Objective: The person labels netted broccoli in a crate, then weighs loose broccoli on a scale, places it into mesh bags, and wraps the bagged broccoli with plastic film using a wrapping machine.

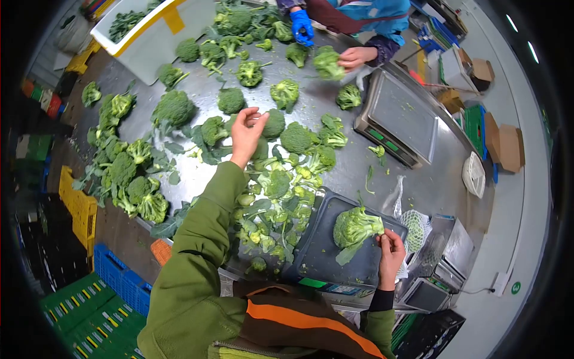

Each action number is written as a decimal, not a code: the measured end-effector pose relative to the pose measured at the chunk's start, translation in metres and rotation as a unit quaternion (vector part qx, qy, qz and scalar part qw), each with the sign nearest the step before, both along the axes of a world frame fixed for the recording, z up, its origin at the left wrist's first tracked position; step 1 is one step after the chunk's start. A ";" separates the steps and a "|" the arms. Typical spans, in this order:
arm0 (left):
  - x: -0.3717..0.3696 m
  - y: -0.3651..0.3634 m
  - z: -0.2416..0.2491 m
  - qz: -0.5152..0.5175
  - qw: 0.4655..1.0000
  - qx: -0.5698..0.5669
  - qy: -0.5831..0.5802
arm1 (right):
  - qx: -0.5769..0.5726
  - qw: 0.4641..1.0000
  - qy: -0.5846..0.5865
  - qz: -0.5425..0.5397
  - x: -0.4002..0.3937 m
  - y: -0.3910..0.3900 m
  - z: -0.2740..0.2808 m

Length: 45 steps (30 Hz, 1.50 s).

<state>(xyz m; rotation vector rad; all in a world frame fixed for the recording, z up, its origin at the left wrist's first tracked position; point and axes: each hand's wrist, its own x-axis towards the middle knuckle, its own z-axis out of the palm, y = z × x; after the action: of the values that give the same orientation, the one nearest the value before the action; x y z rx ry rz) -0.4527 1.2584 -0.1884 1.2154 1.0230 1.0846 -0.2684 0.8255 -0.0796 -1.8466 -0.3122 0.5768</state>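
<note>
My right hand (391,256) pinches the stem end of a broccoli head (354,228), which lies tilted above the dark tray of the near scale (317,258). Stretched out over the metal table, my left hand (246,136) has its fingers loosely bent, with a gap between thumb and fingertips. Just right of its thumb sits another broccoli head (274,124); whether they touch is hard to tell. Behind the fingers is a further head (231,100). Cut stems and trimmed florets (275,203) are heaped between my left forearm and the scale.
Opposite, a co-worker's gloved hand (302,27) and bare hand (357,58) work, the bare one moving a blurred broccoli head (328,63). A second scale (399,116) stands at right. More broccoli (122,170) lines the left edge. A white bin (156,45) stands far left.
</note>
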 end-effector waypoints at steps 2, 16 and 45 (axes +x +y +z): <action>0.028 -0.003 0.013 -0.048 0.998 0.043 -0.005 | 0.000 1.000 -0.009 -0.010 -0.001 0.000 -0.001; 0.093 0.008 -0.015 -0.030 0.969 0.159 0.187 | -0.019 0.998 -0.014 -0.051 -0.008 -0.023 -0.003; 0.033 -0.078 0.082 -0.177 0.933 0.305 -0.075 | 0.008 0.983 -0.171 0.067 -0.021 0.057 0.053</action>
<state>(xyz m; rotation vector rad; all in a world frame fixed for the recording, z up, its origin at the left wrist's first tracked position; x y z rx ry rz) -0.4194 1.1803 -0.1059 1.7006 0.3184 1.2192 -0.2892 0.8824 -0.0268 -1.9165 -0.6714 0.3420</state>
